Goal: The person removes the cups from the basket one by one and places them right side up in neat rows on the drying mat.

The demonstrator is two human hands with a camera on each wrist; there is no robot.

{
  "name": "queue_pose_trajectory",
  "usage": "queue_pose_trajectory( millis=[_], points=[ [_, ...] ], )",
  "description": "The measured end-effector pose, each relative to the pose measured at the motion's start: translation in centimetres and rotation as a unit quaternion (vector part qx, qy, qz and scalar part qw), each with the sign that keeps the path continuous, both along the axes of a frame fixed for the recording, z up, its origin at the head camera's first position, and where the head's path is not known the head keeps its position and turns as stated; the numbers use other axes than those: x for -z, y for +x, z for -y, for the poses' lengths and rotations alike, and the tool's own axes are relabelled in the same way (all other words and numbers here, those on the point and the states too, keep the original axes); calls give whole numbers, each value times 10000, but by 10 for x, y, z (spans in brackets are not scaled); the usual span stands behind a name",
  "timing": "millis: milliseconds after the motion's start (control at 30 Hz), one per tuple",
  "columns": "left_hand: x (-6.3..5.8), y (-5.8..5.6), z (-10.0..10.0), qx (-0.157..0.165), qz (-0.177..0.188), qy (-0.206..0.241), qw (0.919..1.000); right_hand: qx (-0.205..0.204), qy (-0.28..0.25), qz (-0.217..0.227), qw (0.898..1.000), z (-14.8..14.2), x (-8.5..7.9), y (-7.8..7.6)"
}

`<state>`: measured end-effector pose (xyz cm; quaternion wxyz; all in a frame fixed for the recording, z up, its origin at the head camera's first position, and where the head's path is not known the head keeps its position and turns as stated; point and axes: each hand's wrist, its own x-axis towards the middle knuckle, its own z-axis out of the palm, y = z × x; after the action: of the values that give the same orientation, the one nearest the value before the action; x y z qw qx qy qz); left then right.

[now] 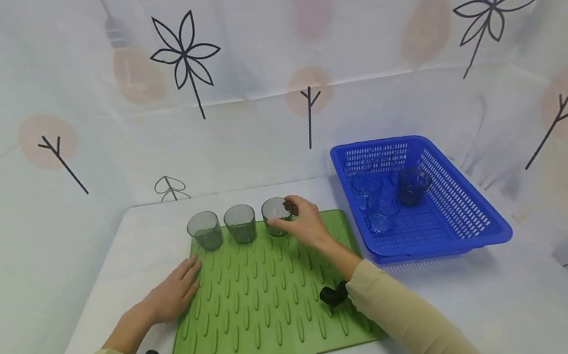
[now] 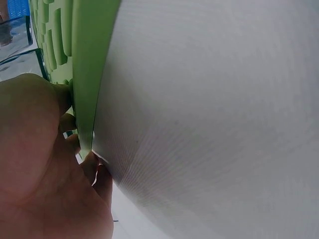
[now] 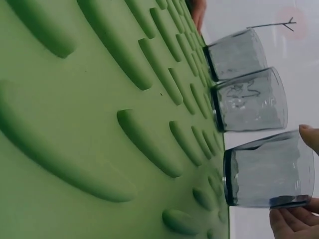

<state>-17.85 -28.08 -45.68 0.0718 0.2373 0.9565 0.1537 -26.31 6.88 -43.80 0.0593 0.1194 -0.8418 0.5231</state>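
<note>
Three smoky grey drinking glasses stand upright in a row along the far edge of a green ridged mat (image 1: 268,326). My right hand (image 1: 306,222) grips the rightmost glass (image 1: 274,210) near its rim, thumb on one side and fingers on the other. In the right wrist view this glass (image 3: 264,172) has its base right at the mat. To its left stand the middle glass (image 1: 240,223) and the leftmost glass (image 1: 205,230). My left hand (image 1: 172,294) rests with extended fingers at the mat's left edge, its fingertips by the rim of the mat in the left wrist view.
A blue plastic basket (image 1: 464,205) stands right of the mat, with several clear glasses (image 1: 382,204) and a dark glass (image 1: 412,185) inside. A white cloth covers the table (image 1: 501,303), and a patterned white curtain (image 1: 267,136) hangs behind it.
</note>
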Motion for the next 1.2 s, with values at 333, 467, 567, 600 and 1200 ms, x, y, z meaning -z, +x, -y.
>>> queue_pose_trajectory(
  millis=[333, 467, 567, 600, 1200],
  points=[
    [8, -2, 4, 106, -151, -35, 9998, -22, 54, 90, 9999, 4, 2, -5],
    [4, -2, 4, 171, -323, 62, 9993, -70, -17, 123, 9999, 7, 1, -9],
    [3, -1, 3, 173, -346, 34, 9992, -118, 13, 90, 9999, 8, 1, -10],
    [3, -1, 2, 171, -339, 16, 9993, -134, 50, 76, 9999, 9, 1, -10],
    [-2, 0, -1, -51, 37, -187, 9998, -324, 99, 362, 9988, 7, 1, -12]
  ],
)
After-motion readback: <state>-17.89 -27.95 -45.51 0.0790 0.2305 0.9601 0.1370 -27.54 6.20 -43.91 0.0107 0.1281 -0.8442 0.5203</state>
